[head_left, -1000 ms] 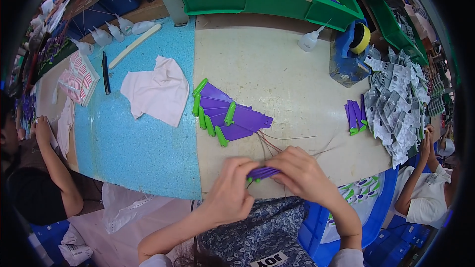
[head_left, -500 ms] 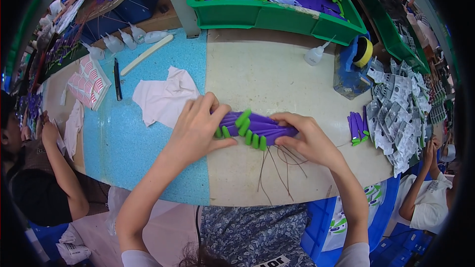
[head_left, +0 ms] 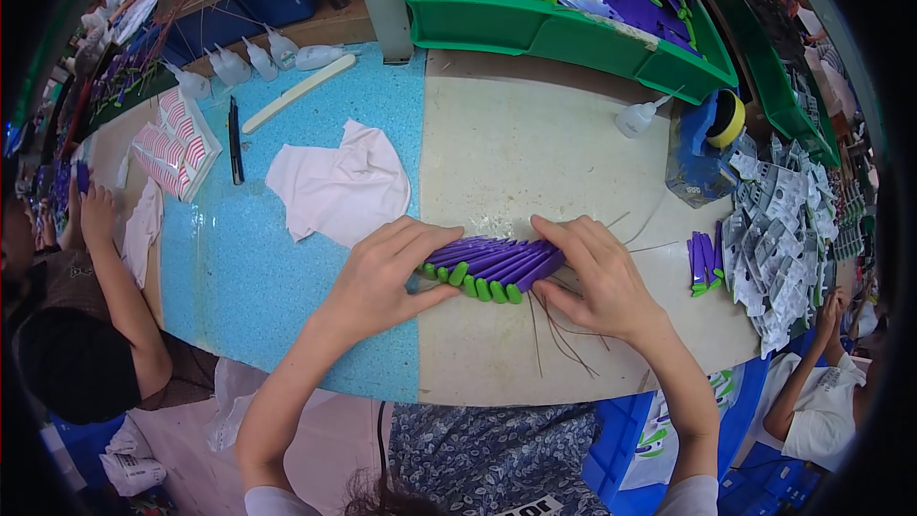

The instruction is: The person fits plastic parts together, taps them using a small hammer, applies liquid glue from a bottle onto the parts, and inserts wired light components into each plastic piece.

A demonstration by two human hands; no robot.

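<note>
Between my two hands is a row of flat purple plastic pieces with green tips (head_left: 492,265), fanned side by side with the green ends toward me. My left hand (head_left: 387,272) grips the left end of the row, thumb below and fingers above. My right hand (head_left: 600,272) closes round the right end in the same way. Thin dark wires (head_left: 564,339) trail from under the row near my right hand. A crumpled white cloth (head_left: 336,183) lies beyond my left hand on the blue mat (head_left: 239,258).
A green bin (head_left: 535,29) full of purple and green pieces stands at the back. Grey metal-looking parts (head_left: 774,239) pile up at the right, beside several purple pieces (head_left: 705,260). White dropper bottles (head_left: 229,67) and a black cutter (head_left: 235,141) are at left. Co-workers sit on both sides.
The purple pieces went from a jumbled bunch, green tips pointing several ways, to an even row with green tips toward me. My hands stay at its two ends; the whole view has shifted slightly.
</note>
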